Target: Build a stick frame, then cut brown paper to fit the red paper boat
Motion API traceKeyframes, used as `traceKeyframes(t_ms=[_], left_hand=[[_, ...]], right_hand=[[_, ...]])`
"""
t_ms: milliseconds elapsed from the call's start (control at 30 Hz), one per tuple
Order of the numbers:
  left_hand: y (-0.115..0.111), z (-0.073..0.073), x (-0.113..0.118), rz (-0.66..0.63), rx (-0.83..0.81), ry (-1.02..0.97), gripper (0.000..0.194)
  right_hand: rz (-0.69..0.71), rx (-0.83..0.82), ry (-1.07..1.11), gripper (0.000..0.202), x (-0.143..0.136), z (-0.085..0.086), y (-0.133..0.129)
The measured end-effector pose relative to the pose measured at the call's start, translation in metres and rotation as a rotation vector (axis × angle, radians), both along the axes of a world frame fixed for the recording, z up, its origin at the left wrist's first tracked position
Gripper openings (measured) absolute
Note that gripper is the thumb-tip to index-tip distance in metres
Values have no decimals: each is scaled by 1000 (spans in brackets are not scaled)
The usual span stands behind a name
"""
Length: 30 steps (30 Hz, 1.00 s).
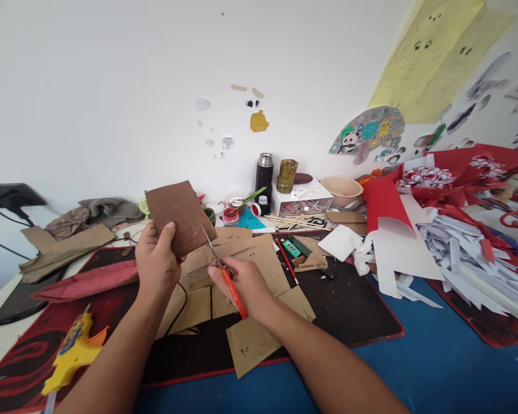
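mat [354, 305] littered with cardboard [263, 259] | card [176, 210] held above mat, pinched in left hand [157, 259] | scissors [234, 293] gripped in right hand [252, 287], also above mat | card's probably light, stiffish, easily creased tbh, best held by an edge

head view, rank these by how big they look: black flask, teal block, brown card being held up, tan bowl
Largest to smallest:
1. brown card, clearly largest, though it is held nearer the camera
2. tan bowl and black flask, too alike to rank
3. teal block, smallest
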<state>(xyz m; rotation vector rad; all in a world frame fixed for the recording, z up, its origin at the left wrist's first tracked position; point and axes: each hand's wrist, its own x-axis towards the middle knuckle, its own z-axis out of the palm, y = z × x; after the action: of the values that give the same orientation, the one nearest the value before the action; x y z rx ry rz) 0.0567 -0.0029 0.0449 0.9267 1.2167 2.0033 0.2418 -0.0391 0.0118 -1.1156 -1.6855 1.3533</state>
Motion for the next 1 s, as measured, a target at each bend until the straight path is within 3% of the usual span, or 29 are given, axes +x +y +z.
traceKeyframes(t_ms=[567,1000], left_hand=[[-2,1,2,19,-8,16,33],[-3,3,5,24,-13,-19,27]], right_hand=[[-28,129,-70,34,0,3,2],[-40,126,-24,26,-2,-3,2]])
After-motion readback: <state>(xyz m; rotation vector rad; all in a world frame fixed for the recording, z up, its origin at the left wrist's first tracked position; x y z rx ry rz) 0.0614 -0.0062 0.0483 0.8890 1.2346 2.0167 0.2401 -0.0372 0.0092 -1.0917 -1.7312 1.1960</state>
